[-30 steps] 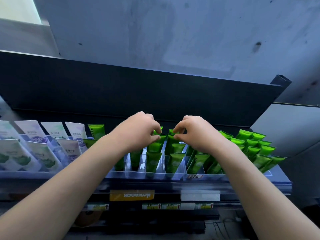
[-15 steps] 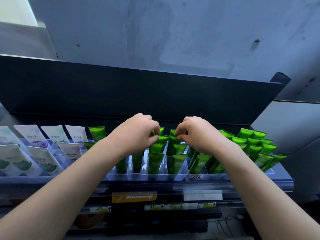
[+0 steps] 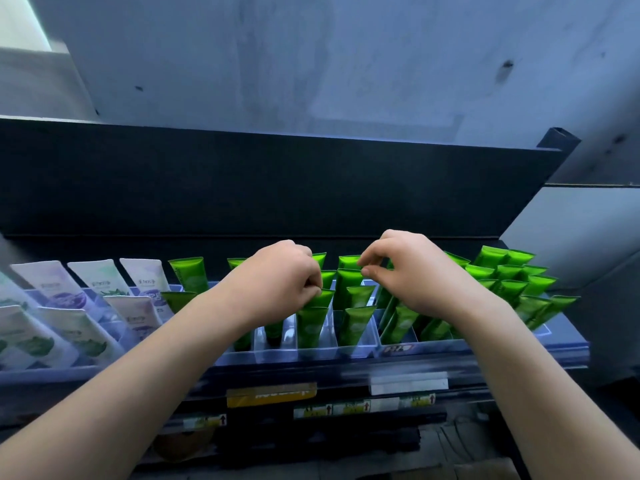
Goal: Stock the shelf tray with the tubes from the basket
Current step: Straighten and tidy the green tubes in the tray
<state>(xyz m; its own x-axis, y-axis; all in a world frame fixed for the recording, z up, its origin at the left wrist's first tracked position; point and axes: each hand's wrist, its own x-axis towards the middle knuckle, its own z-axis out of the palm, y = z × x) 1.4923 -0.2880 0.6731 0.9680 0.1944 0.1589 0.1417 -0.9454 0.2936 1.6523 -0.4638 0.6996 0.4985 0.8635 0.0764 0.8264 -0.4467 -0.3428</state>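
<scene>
Shelf tray (image 3: 311, 355) blurred; left hand (image 3: 277, 282) hides tubes (image 3: 356, 317).

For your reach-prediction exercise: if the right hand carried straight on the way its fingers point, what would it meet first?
The right hand points left and slightly down. It would probably meet the crimped top of the green tube at its fingertips first; depth is unclear, and it may already be touching.

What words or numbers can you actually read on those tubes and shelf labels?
Nothing reads with certainty.
White tubes: small printed brand word, too blurred.
Green tubes: vertical lettering, too small.
Yellow shelf label: pale lettering, blurred.
Price tags: red arrows visible, text unreadable.
Tray front sticker: dark characters, illegible.
</scene>
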